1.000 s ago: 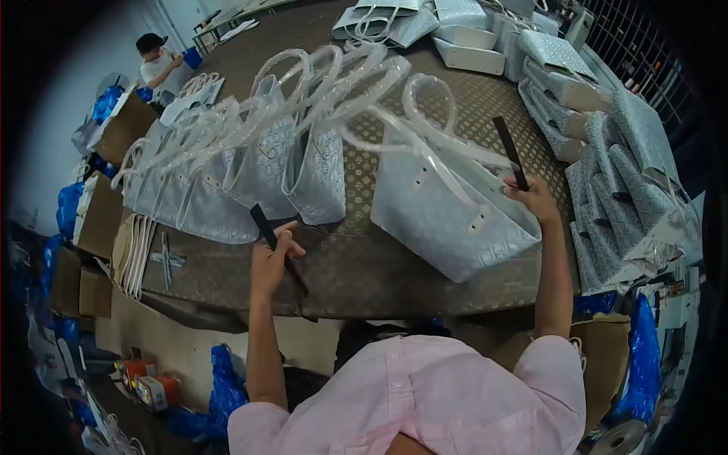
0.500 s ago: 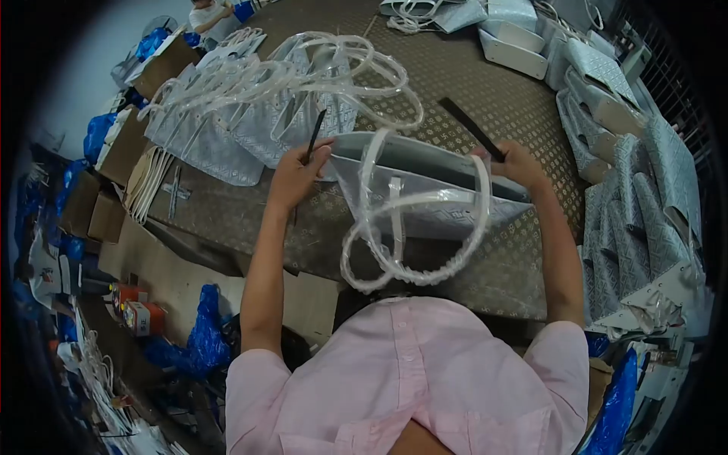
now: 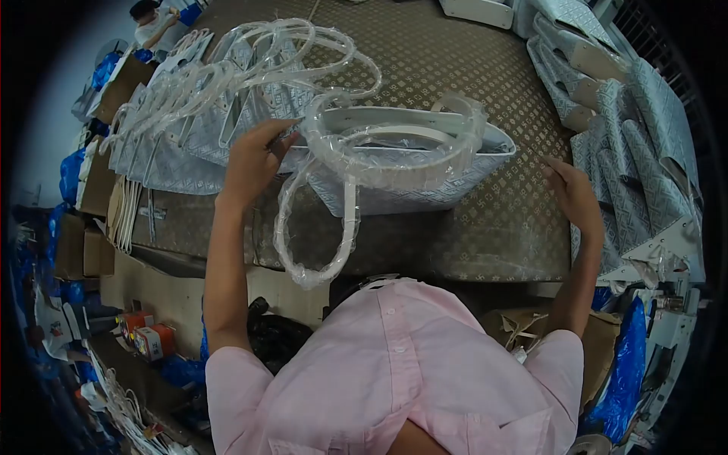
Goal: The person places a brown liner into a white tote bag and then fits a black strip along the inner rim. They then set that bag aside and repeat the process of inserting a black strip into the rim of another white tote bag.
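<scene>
A silver patterned bag [image 3: 402, 189] stands on the brown patterned table, its top open towards me. Its plastic-wrapped white handles [image 3: 394, 173] loop over the opening and hang down in front. At the bag's upper left corner is my left hand [image 3: 254, 159], its fingers closed on the edge; the fingertips are partly hidden. My right hand [image 3: 574, 196] is off the bag, to its right, with fingers a little apart and nothing seen in them.
Silver bags with wrapped handles [image 3: 182, 152] stand in a row at the left. Folded silver pieces [image 3: 637, 159] are heaped at the right. Cardboard boxes [image 3: 98, 174] and blue plastic lie beyond the table's left side. Another person [image 3: 155, 29] is at the far upper left.
The black strips held in both hands are out of sight. My right hand has left the bag and moved right. The bag's handles have shifted, one now lying across the opening. The view has shifted.
</scene>
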{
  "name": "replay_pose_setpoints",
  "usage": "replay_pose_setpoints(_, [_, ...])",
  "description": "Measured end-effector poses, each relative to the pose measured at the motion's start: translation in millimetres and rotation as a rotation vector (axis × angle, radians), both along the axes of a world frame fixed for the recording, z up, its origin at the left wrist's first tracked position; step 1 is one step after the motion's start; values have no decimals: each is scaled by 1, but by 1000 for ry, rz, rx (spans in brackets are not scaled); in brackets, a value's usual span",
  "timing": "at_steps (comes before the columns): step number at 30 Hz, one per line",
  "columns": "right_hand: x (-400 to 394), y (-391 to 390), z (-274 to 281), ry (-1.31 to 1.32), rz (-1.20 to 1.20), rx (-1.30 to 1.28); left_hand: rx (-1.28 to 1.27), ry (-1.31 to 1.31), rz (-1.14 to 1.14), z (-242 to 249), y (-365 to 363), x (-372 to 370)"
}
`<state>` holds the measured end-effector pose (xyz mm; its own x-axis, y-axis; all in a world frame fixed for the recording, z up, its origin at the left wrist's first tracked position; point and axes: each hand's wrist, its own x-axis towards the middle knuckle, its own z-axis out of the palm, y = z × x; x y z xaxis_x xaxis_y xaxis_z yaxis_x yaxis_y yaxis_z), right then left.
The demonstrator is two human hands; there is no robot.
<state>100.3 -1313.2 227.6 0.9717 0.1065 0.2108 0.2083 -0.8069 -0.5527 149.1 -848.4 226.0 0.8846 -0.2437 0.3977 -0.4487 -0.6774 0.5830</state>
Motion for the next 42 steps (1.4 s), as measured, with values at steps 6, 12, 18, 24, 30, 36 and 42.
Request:
replay_pose_setpoints(6, [12,41,31,12,152,-482,61,134,-128,8,10,12])
replay_pose_setpoints(12, [59,120,36,149,405,-334,4,183,-163,13,5,4])
replay_pose_setpoints(18, [96,164,2,283,582,-559,587,-94,148,5,21,-11])
replay_pose_setpoints(24, [112,173,-9,326,663,-472,533,-158,-103,-3,12,8])
replay_pose_setpoints(30, [109,177,-9,345,662,-296,501,-17,-251,1,-13,36])
replay_pose_setpoints(36, [117,177,-20,373,593,-350,537,-13,-343,8,-6,38])
replay_pose_setpoints(42, [107,169,-20,304,533,-286,495,-3,-278,-1,3,30])
